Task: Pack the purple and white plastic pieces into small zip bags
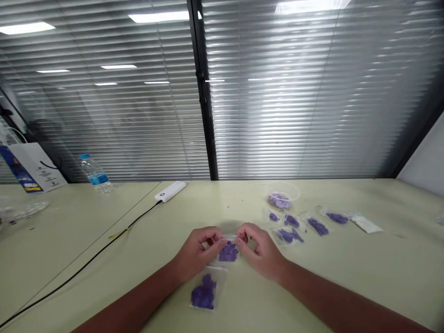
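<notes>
pinched together, the left hand (197,253) and right hand (258,250) hold the top edge of a small clear plastic bag (229,241), its purple pieces (228,252) sitting just below the fingertips

A glazed partition (114,152) with closed horizontal blinds (294,115), split by a black metal mullion (203,88) and running along the far edge of a pale green desk (86,222). Long white ceiling lights (159,17) mirrored in the glass, with strong glare on the slats at right. A white wall (423,152) at the right corner; dim shapes behind the left blinds, perhaps reflections, too blurred to tell.
</notes>
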Available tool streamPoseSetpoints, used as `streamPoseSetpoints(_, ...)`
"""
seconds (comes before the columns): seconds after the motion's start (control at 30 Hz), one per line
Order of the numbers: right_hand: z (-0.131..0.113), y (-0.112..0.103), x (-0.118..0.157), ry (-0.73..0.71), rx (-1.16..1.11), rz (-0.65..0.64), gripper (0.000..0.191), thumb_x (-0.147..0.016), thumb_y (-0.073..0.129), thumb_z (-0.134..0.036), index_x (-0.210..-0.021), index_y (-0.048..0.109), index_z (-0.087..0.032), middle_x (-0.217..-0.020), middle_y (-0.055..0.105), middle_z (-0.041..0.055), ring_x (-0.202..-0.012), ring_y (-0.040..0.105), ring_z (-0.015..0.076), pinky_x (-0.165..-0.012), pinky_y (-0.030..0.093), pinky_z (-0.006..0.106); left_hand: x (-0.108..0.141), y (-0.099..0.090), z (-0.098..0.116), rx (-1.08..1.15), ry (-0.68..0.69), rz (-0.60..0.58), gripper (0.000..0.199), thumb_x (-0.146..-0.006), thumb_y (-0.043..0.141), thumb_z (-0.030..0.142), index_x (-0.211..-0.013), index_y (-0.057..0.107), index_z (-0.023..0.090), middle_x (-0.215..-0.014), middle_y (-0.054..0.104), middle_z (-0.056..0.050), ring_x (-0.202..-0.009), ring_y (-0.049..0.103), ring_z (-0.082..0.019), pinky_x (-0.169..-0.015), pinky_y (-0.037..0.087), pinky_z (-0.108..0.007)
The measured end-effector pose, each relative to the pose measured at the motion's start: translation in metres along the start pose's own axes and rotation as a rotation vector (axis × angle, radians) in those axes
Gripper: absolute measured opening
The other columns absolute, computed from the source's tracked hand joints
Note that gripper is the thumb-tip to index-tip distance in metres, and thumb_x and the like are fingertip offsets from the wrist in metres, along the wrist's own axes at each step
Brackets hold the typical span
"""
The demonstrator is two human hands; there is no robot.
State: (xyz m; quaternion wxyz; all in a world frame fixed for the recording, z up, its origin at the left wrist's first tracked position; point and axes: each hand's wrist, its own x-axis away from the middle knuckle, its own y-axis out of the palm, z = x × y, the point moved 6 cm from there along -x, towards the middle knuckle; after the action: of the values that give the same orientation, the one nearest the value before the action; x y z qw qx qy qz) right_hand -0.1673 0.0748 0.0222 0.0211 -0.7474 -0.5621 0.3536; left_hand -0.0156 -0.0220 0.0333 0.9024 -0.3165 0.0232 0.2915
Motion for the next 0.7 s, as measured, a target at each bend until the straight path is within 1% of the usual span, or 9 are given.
streamPoseSetpoints(0.07,0.001,0.002,0.000,0.003,-0.020,-0.022,0.010,-0.094,0.056,-0.021,-0.084,0.055,-0.020,-0.076,0.054,-0.0016,-0.072,0.050,0.0134,-0.065,0.037,0.025,0.001,0.003,-0.008,0.084,-0.066,-0.010,0.036,-0.097,0.060,0.045,-0.079,0.064,0.014,-0.068,0.052,0.001,-0.063,0.043,-0.011,-0.058,0.034,-0.022)
streamPoseSetpoints(0.13,0.001,0.004,0.001,0.007,-0.037,-0.038,0.009,-0.092,0.057,-0.019,-0.083,0.055,-0.020,-0.076,0.055,-0.0017,-0.070,0.050,0.0127,-0.061,0.036,0.024,0.001,0.006,-0.012,0.130,-0.097,-0.008,0.038,-0.095,0.062,0.046,-0.076,0.063,0.013,-0.067,0.051,0.001,-0.063,0.042,-0.010,-0.058,0.033,-0.022)
streamPoseSetpoints(0.27,0.000,0.006,0.001,-0.008,-0.045,-0.055,0.012,-0.087,0.057,-0.013,-0.078,0.053,-0.020,-0.074,0.054,-0.0021,-0.068,0.050,0.0117,-0.059,0.035,0.022,0.002,0.012,-0.011,0.129,-0.101,-0.046,0.036,-0.096,0.060,0.044,-0.079,0.062,0.013,-0.068,0.049,0.002,-0.062,0.040,-0.010,-0.056,0.031,-0.021)
streamPoseSetpoints(0.37,-0.002,0.006,0.002,-0.021,-0.033,-0.068,0.012,-0.086,0.058,-0.014,-0.077,0.053,-0.020,-0.072,0.053,-0.0024,-0.066,0.048,0.0114,-0.057,0.033,0.022,0.003,0.015,-0.006,0.116,-0.077,-0.091,0.032,-0.097,0.058,0.041,-0.082,0.060,0.013,-0.069,0.047,0.002,-0.061,0.038,-0.009,-0.055,0.029,-0.021)
streamPoseSetpoints(0.47,-0.005,0.008,0.003,-0.063,-0.025,-0.090,0.011,-0.085,0.059,-0.014,-0.078,0.053,-0.020,-0.071,0.052,-0.0027,-0.066,0.049,0.0115,-0.060,0.035,0.023,0.004,0.016,-0.002,0.104,-0.058,-0.122,0.028,-0.096,0.059,0.037,-0.080,0.058,0.014,-0.067,0.045,0.003,-0.061,0.037,-0.009,-0.055,0.029,-0.021)
streamPoseSetpoints(0.6,-0.011,0.011,0.004,-0.166,0.027,-0.124,0.012,-0.083,0.061,-0.012,-0.078,0.054,-0.020,-0.070,0.050,-0.0034,-0.069,0.050,0.0124,-0.066,0.037,0.024,0.005,0.021,0.002,0.098,-0.043,-0.215,0.028,-0.094,0.059,0.030,-0.072,0.052,0.014,-0.064,0.040,0.004,-0.060,0.033,-0.009,-0.055,0.027,-0.022)
streamPoseSetpoints(0.7,-0.009,0.013,0.004,-0.167,0.049,-0.129,0.012,-0.084,0.062,-0.012,-0.080,0.055,-0.021,-0.070,0.051,-0.0034,-0.072,0.051,0.0131,-0.069,0.037,0.025,0.005,0.020,0.003,0.064,-0.043,-0.208,0.032,-0.095,0.058,0.032,-0.070,0.049,0.015,-0.063,0.039,0.004,-0.061,0.033,-0.009,-0.055,0.026,-0.022)
